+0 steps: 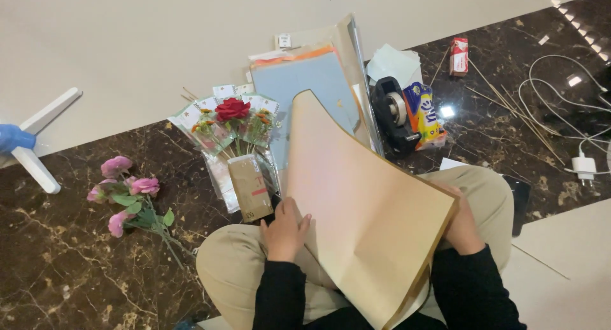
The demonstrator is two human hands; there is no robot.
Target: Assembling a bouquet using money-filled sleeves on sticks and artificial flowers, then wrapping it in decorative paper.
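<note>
1. Left hand [284,231] curled on the near left edge of a large tan paper sheet [366,203], fingers closed over the margin.
2. Right hand [461,227] gripping the sheet's right edge, mostly hidden behind it; hands well apart, both clamped on the sheet.
3. Sheet held tilted over the lap, above khaki-trousered crossed legs [232,266], far corner rising toward the stack beyond.
4. Just left of the left hand: small brown paper packet [249,187], lying on clear flower sleeves.
5. Farther: red rose [232,108] among wrapped stems; stack of coloured paper [305,82] behind the sheet.
6. Right of the stack: black tape dispenser [391,113], touching a bright snack bag [423,113].
7. Far left on the dark marble floor [63,260]: pink flowers [127,196].
8. Far right: thin wooden sticks [515,110], white cables [573,94].
</note>
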